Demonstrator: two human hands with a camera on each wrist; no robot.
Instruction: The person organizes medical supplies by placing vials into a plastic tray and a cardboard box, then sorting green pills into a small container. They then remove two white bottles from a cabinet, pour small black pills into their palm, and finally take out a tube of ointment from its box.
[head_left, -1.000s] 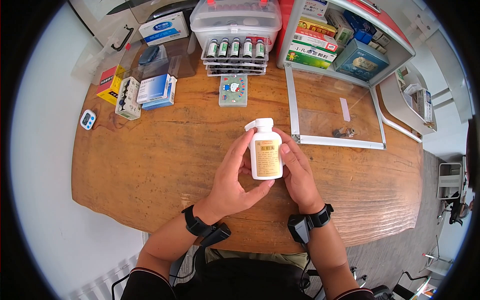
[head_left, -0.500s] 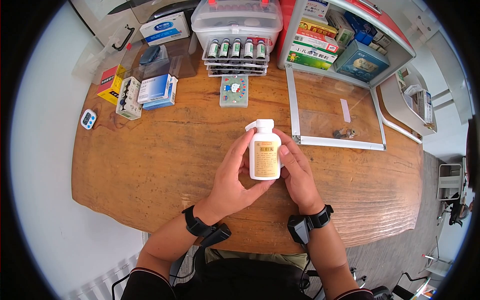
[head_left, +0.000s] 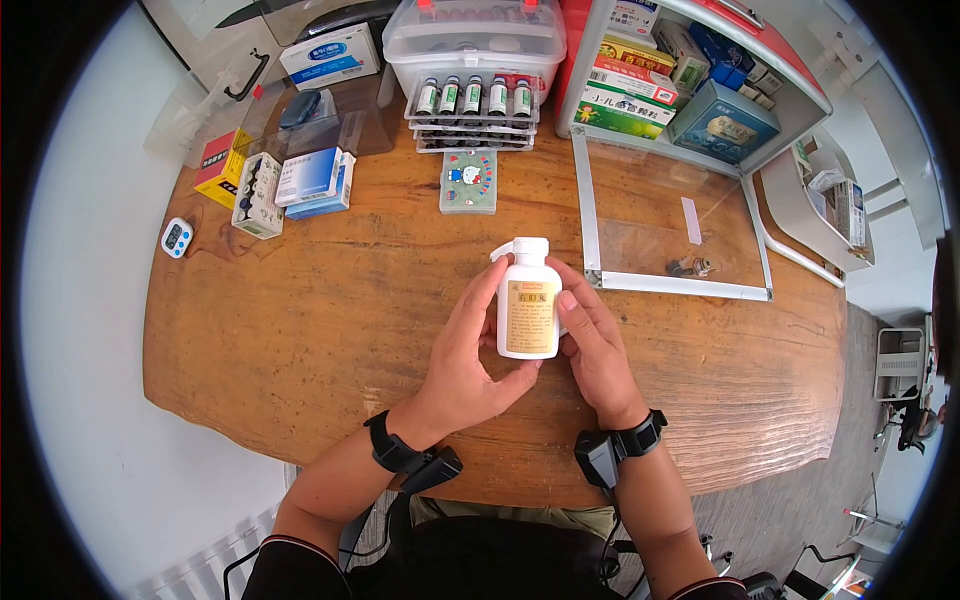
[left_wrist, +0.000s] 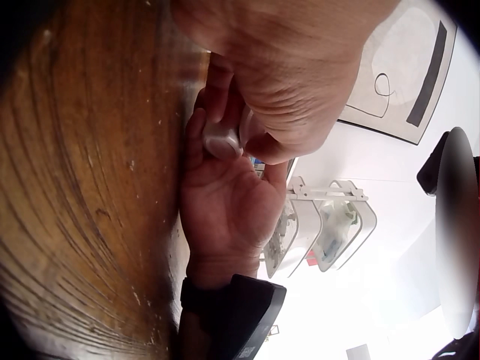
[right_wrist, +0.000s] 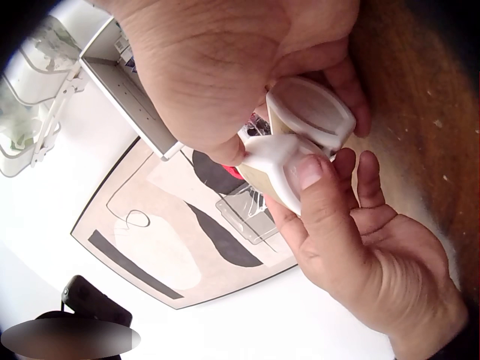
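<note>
"Leftward, slightly: you've swung the base of your white bottle (head_left: 529, 310) since a second ago, while your hands have hardly shifted."

"Which way does it point?"

"Its long axis runs away from your body, white cap (head_left: 530, 251) at the far end, base toward you, nearly straight in the head view. You have it above the wooden table (head_left: 310, 340), between both palms."

"How does it look?"

"White, with rounded shoulders and a tan label (head_left: 528, 320) of dark print facing you. Just behind it you have a second white bottle (right_wrist: 313, 112), mostly hidden from the head view."

"And my hands?"

"Your left hand (head_left: 455, 365) is half closed round the front bottle, thumb at its base; your right hand (head_left: 600, 355) curls about the other side, thumb on its edge. How your hidden fingers share the two bottles, I can't tell."
</note>
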